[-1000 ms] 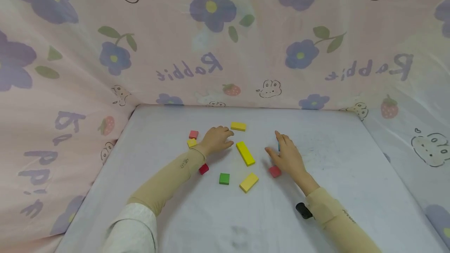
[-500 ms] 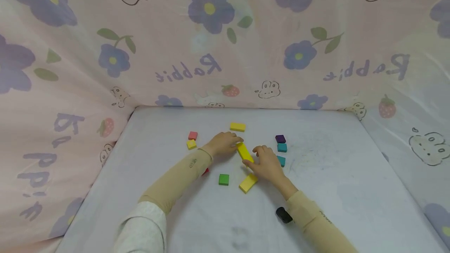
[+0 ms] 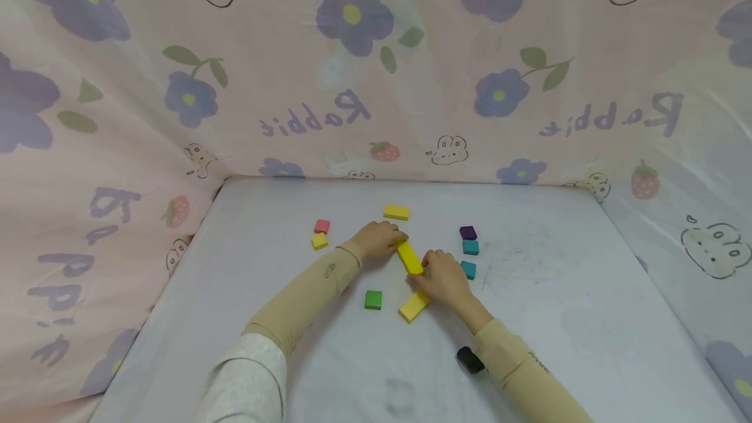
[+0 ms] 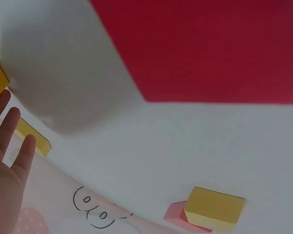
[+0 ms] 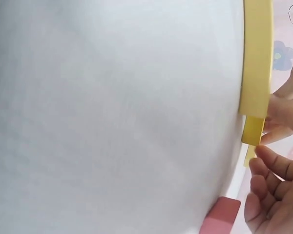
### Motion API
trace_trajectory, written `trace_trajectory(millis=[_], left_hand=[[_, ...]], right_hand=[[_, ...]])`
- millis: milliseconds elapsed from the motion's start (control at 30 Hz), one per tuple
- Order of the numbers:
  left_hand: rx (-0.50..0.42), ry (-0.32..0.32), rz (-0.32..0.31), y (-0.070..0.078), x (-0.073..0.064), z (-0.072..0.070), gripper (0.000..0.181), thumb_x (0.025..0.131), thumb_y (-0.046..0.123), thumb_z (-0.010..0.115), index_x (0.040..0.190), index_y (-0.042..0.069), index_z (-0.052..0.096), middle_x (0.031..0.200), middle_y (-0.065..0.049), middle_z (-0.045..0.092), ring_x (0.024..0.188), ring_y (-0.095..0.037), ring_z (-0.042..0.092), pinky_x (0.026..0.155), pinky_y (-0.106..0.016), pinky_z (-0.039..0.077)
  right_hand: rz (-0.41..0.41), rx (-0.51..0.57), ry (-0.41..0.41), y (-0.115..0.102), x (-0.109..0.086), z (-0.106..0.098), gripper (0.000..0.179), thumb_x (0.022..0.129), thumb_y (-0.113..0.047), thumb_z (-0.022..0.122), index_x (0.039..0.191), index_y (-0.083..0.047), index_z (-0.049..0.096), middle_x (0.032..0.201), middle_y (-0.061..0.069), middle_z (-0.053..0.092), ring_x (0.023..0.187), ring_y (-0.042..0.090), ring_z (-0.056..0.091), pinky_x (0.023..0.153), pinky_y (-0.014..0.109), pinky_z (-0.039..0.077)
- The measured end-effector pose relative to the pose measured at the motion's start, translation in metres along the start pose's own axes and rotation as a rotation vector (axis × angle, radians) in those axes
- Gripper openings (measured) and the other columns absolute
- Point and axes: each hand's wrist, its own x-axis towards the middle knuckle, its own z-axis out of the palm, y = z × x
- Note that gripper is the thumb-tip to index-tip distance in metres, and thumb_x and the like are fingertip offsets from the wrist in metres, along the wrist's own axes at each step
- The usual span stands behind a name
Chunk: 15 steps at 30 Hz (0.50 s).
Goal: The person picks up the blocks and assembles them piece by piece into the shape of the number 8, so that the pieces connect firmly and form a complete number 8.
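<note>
A long bright yellow block [image 3: 409, 258] lies slanted in the middle of the white table. My left hand [image 3: 377, 240] pinches its far end, the other fingers stretched out in the left wrist view. At the near end, my right hand [image 3: 443, 277] grips it between thumb and forefinger, with the remaining fingers curled. Just below the right hand lies a paler yellow block [image 3: 413, 307], partly covered by the thumb side. A red block [image 4: 215, 48] looms close to the left wrist camera; the left forearm mostly hides it in the head view. The right hand hides a pinkish-red block [image 5: 222, 214] from the head view.
A green block [image 3: 373, 300] sits near the front. Another yellow block [image 3: 396, 213] lies at the back. At left are a pink block [image 3: 322, 226] and a small yellow one [image 3: 320, 241]; at right, a purple block [image 3: 468, 232] and two teal blocks [image 3: 470, 247]. Patterned cloth surrounds the table.
Both hands have come inward to the long yellow block, the right hand leftward from the teal blocks and the left hand rightward. Over the last half second they barely move.
</note>
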Motion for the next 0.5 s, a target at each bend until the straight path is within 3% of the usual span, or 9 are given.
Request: trace_trajectory(millis=[500], left_hand=[[-0.112,-0.028,-0.066,-0.0070,0.0065,-0.0024,0.032,0.090,0.027,0.061,0.122,0.029,0.061,0.125,0.003,0.058,0.120,-0.016,0.051,0.099,-0.037,0.043]], right_hand=[[0.019,-0.014,-0.035,-0.0045,0.0029,-0.0032,0.034,0.077,-0.036,0.073,0.086,-0.005,0.063,0.074,0.004,0.057,0.067,0.018,0.047,0.056,0.027,0.039]])
